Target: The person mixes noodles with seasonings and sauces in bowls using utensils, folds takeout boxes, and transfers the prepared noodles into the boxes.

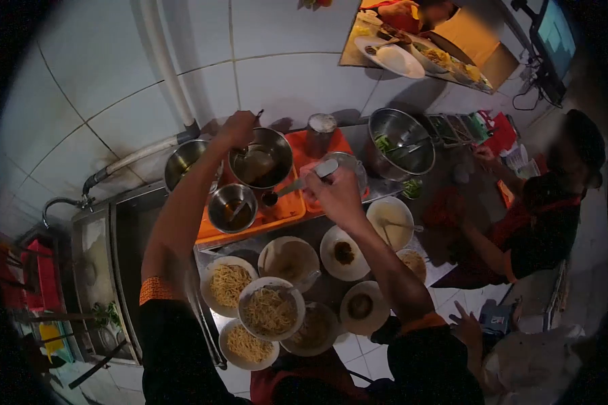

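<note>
My left hand (238, 130) is closed on a thin-handled utensil (260, 115), held over a steel pot (290, 165) of brownish liquid. The utensil's lower end is hard to make out. In my right hand (334, 192) is a ladle (270, 198) with a light grey handle; its small cup, dark inside, sits just right of a steel bowl (211, 219). That bowl contains dark liquid and a spoon. Below the ladle, an orange tray (287, 214) is partly covered by these vessels. Nearer me stand a bowl with dark sauce (327, 266) and a bowl of noodles (301, 317).
Several more bowls crowd the front, some with noodles (228, 285). A large steel mixing bowl (422, 169) with greens stands right of a lidded jar (321, 128). A sink (118, 270) lies left. A co-worker (540, 216) stands right; another person's hand (467, 327) shows lower right.
</note>
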Motion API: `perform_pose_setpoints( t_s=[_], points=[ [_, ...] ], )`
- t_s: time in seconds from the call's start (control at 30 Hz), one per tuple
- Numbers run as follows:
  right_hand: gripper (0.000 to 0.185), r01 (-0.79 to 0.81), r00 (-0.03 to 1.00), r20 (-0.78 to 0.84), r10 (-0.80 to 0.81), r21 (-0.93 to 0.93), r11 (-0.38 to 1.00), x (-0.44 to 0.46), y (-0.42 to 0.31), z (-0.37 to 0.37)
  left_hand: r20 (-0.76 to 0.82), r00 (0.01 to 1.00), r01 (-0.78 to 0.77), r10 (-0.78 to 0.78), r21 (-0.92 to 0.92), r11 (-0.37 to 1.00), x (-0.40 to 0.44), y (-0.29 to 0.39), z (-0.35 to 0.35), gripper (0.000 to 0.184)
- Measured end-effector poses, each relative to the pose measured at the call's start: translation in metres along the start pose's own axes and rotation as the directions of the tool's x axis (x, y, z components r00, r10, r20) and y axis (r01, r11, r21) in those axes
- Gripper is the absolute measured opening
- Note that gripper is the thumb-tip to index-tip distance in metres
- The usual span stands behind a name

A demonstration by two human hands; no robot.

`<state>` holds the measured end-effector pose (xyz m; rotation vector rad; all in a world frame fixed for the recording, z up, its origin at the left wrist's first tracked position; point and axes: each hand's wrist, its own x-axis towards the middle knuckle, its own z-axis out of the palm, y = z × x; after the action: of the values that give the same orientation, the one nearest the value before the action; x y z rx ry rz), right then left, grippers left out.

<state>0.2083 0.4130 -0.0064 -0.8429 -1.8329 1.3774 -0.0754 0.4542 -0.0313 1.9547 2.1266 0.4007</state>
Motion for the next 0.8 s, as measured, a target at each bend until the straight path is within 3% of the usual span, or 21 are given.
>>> perform_pose_setpoints(
  t_s=[0.07,0.13,0.17,0.23,0.27,0.3,0.33,0.4,0.47,0.5,0.57,0.6,0.67,0.7,0.8],
  points=[
    [0.020,-0.019,1.000,0.020,0.019,0.005,1.000,-0.020,-0.012,0.001,0.031,1.000,0.000,0.000,0.010,1.000,-0.004,-0.015,0.009,0.024],
    [0.019,-0.115,0.993,-0.006,0.115,0.017,0.993,-0.042,-0.028,0.001,-0.121,0.992,0.019,-0.020,-0.010,1.000,-0.010,-0.020,0.025,0.028],
    [0.018,-0.112,0.994,0.019,0.111,0.096,0.989,-0.053,-0.024,0.001,-0.111,0.994,0.014,-0.016,-0.018,1.000,-0.007,-0.022,0.033,0.028],
    [0.018,-0.135,0.991,0.010,0.134,0.105,0.985,-0.072,-0.026,0.001,-0.222,0.959,-0.177,0.174,0.004,0.984,-0.009,-0.040,0.043,0.038],
    [0.018,-0.155,0.988,0.015,0.154,0.120,0.981,-0.086,-0.027,0.005,-0.307,0.947,-0.085,0.091,0.035,0.996,-0.012,-0.036,0.052,0.044],
    [0.017,-0.222,0.975,0.017,0.222,0.109,0.969,-0.097,-0.032,0.008,-0.049,0.998,0.042,-0.036,0.127,0.991,-0.011,-0.027,0.037,0.065],
    [0.015,-0.252,0.968,0.008,0.252,0.096,0.963,-0.109,-0.031,0.011,-0.112,0.994,0.025,0.000,0.217,0.976,-0.021,-0.012,0.028,0.067],
    [0.014,-0.257,0.966,0.016,0.257,0.085,0.963,-0.128,-0.032,0.017,-0.313,0.945,-0.017,0.090,0.230,0.973,-0.039,0.004,0.021,0.061],
    [0.014,-0.311,0.950,0.036,0.309,0.056,0.949,-0.147,-0.033,0.022,-0.492,0.807,-0.180,0.326,0.321,0.930,-0.037,-0.009,0.027,0.053],
    [0.014,-0.319,0.947,0.049,0.316,0.053,0.946,-0.157,-0.031,0.025,-0.490,0.813,-0.169,0.313,0.316,0.934,-0.053,0.005,0.017,0.053],
    [0.014,-0.342,0.940,0.021,0.341,0.015,0.940,-0.176,-0.020,0.031,-0.467,0.854,-0.269,0.231,-0.015,0.963,-0.099,0.046,-0.024,0.045],
    [0.014,-0.340,0.940,0.025,0.340,0.010,0.940,-0.186,-0.013,0.035,-0.471,0.853,-0.265,0.226,-0.018,0.964,-0.113,0.052,-0.030,0.045],
    [0.016,-0.313,0.949,-0.020,0.315,0.069,0.947,-0.204,0.001,0.042,-0.511,0.789,-0.427,0.341,-0.057,0.902,-0.138,0.062,-0.040,0.038],
    [0.017,-0.314,0.949,-0.023,0.314,0.010,0.950,-0.213,0.002,0.045,-0.463,0.839,-0.399,0.288,-0.162,0.903,-0.156,0.073,-0.049,0.033],
    [0.016,-0.279,0.957,-0.071,0.282,0.050,0.959,-0.239,0.018,0.057,-0.427,0.846,-0.394,0.318,-0.100,0.914,-0.183,0.064,-0.031,0.045]
  ],
)
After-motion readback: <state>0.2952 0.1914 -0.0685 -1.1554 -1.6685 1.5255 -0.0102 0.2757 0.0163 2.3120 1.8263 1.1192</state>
